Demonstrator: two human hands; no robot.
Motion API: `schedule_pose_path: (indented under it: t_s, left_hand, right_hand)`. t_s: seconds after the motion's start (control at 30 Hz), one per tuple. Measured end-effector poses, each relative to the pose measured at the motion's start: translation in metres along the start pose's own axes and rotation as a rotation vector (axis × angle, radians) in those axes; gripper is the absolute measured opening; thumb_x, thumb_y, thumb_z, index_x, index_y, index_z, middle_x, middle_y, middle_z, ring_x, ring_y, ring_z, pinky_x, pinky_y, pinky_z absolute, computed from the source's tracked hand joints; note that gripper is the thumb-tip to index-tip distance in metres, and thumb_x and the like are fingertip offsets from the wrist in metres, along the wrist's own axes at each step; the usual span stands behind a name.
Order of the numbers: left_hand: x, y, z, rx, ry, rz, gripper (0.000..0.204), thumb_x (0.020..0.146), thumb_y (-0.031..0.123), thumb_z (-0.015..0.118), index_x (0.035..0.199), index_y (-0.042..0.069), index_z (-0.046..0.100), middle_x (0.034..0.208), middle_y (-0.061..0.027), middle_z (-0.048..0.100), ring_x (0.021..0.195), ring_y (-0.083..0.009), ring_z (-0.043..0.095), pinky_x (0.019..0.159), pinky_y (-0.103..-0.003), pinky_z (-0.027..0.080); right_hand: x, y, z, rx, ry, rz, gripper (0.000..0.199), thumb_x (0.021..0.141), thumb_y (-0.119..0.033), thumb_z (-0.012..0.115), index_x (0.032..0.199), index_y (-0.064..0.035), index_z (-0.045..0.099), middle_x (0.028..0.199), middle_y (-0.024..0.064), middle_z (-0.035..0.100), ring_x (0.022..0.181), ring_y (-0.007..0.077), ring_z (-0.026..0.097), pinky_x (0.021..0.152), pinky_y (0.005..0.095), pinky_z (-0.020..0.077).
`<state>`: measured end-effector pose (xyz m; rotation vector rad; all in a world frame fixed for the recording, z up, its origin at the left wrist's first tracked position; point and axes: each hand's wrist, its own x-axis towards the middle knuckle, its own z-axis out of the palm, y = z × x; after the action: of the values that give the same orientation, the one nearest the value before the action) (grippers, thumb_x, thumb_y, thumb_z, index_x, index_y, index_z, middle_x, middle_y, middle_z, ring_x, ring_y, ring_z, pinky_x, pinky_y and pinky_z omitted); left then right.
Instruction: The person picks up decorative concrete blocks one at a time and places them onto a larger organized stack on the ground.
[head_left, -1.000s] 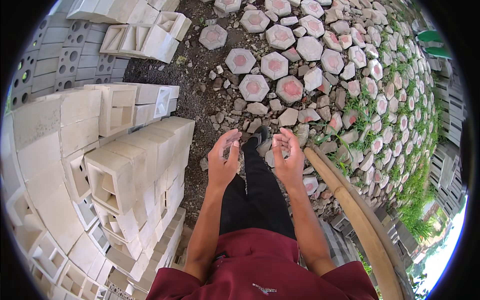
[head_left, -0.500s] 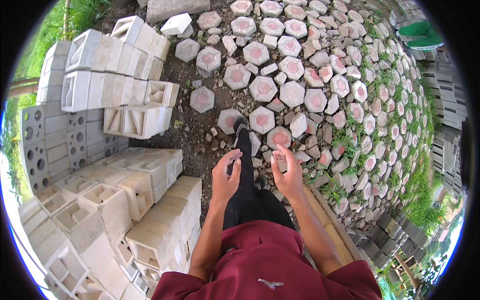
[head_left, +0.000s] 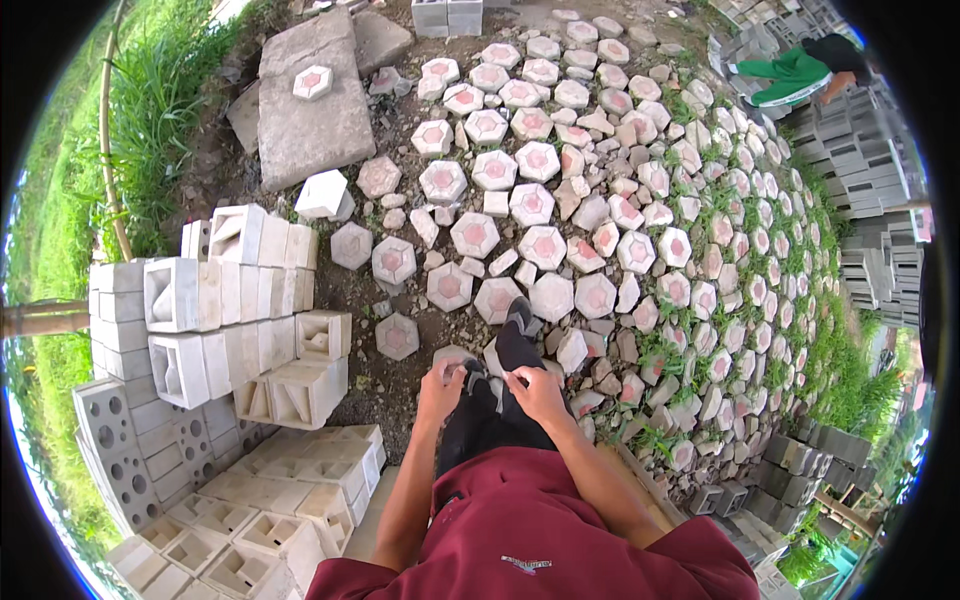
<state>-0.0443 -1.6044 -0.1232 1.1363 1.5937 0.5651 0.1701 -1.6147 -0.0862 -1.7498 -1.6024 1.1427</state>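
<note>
My left hand [head_left: 440, 391] hovers in front of my shirt, above my dark trousers. Its fingers are loosely bent, thumb a little apart, and nothing shows in them. Level with it on the other side, my right hand [head_left: 537, 392] is also loosely curled and appears empty. Neither hand touches anything that I can see. Past the hands, one shoe [head_left: 521, 314] rests at a hexagonal paving block [head_left: 498, 301], pale with a reddish centre. Another pale hexagonal block [head_left: 397, 337] lies on the dirt to the left of my feet.
Hollow pale blocks [head_left: 280, 376] are stacked at the left. Broken stones and hexagonal pavers [head_left: 545, 247] cover the ground ahead and right. Farther off lies a concrete slab [head_left: 316, 130] with one paver on it. A person in green trousers [head_left: 790, 76] bends by grey blocks [head_left: 868, 165].
I have moved forward and the view has lifted, bringing the slab and more of the bending person into sight. My hands have come lower and nearer together, fingers more curled.
</note>
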Motion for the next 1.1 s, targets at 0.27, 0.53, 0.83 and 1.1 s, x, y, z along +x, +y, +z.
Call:
schedule_pose_path:
  t_s: [0.27,0.53,0.83,1.1]
  left_hand:
    - [0.152,0.069,0.032,0.284,0.004,0.141,0.028,0.086,0.021,0.059,0.104,0.0,0.064,0.086,-0.0221,0.067,0.084,-0.0376,0.066,0.074,-0.041,0.051]
    - [0.266,0.164,0.034,0.05,-0.035,0.304,0.029,0.088,0.02,0.061,0.108,-0.001,0.063,0.087,-0.0195,0.069,0.082,-0.0303,0.068,0.072,-0.039,0.052]
    - [0.466,0.213,-0.03,-0.048,-0.015,0.243,0.026,0.088,0.02,0.061,0.105,0.0,0.065,0.089,-0.0171,0.069,0.083,-0.0253,0.068,0.077,-0.034,0.052]
    - [0.634,0.329,-0.133,0.129,-0.074,0.227,0.03,0.084,0.022,0.061,0.104,0.001,0.067,0.082,-0.0145,0.068,0.078,-0.0217,0.066,0.073,-0.034,0.05]
  right_hand:
    - [0.175,0.045,-0.067,-0.215,-0.097,-0.049,0.03,0.082,-0.022,0.068,0.099,0.0015,0.06,0.086,0.0192,0.068,0.084,0.034,0.067,0.074,0.0404,0.0525]
    - [0.294,0.011,-0.124,-0.053,-0.135,-0.038,0.031,0.086,-0.024,0.066,0.102,0.0024,0.062,0.087,0.0171,0.069,0.08,0.0277,0.068,0.07,0.0352,0.053]
    - [0.476,-0.02,-0.129,0.028,0.004,-0.127,0.026,0.088,-0.022,0.064,0.097,0.0023,0.064,0.083,0.0136,0.069,0.076,0.0217,0.068,0.07,0.0333,0.0529]
    - [0.661,-0.082,-0.146,-0.004,0.143,-0.069,0.029,0.085,-0.024,0.064,0.098,0.0016,0.062,0.085,0.0208,0.068,0.081,0.0359,0.067,0.073,0.0424,0.0525]
